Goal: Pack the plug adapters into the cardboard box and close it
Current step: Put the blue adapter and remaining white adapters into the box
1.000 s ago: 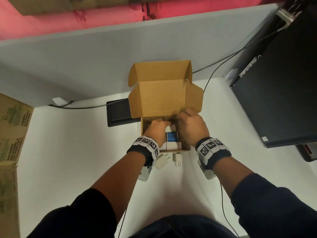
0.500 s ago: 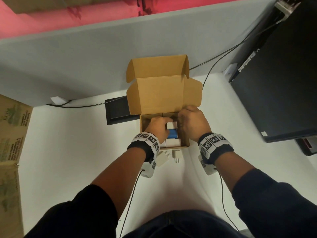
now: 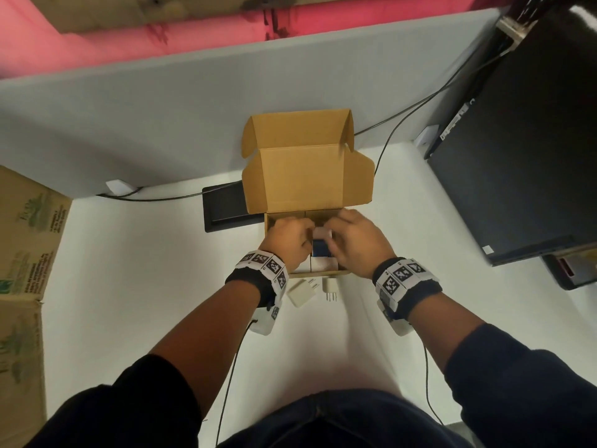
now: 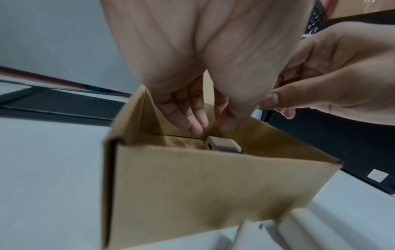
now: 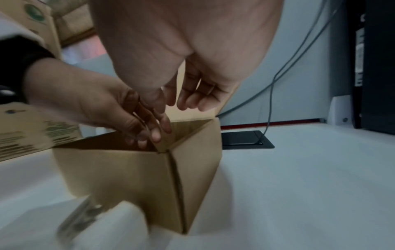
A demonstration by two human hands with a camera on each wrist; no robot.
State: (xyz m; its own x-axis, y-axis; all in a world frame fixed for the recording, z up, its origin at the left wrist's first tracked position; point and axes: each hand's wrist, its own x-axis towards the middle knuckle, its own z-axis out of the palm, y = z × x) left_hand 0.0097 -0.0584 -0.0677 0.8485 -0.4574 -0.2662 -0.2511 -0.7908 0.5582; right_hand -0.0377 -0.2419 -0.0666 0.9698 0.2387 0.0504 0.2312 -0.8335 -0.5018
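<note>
The cardboard box (image 3: pixel 323 215) stands open on the white desk, its lid (image 3: pixel 303 176) upright behind it. Both hands reach into it from the near side. My left hand (image 3: pixel 290 240) has straight fingers (image 4: pixel 192 118) pointing down at the box floor, beside a pale plug adapter (image 4: pixel 222 145). My right hand (image 3: pixel 352 237) hovers over the right half with loosely curved fingers (image 5: pixel 192 98) that hold nothing. Between the hands lie a white adapter (image 3: pixel 323 234), a blue adapter (image 3: pixel 319 250) and another white adapter (image 3: pixel 323 264). Two white adapters (image 3: pixel 300 292) (image 3: pixel 330 286) lie on the desk just in front of the box.
A black flat panel (image 3: pixel 226 205) lies left of the box, with cables along the grey partition (image 3: pixel 161 108). A dark monitor (image 3: pixel 517 156) stands at the right. A large printed carton (image 3: pixel 22 270) sits at the left edge.
Both hands stay inside the box. The right hand has shifted a little toward the left hand, and a white adapter now shows between them above the blue one.
</note>
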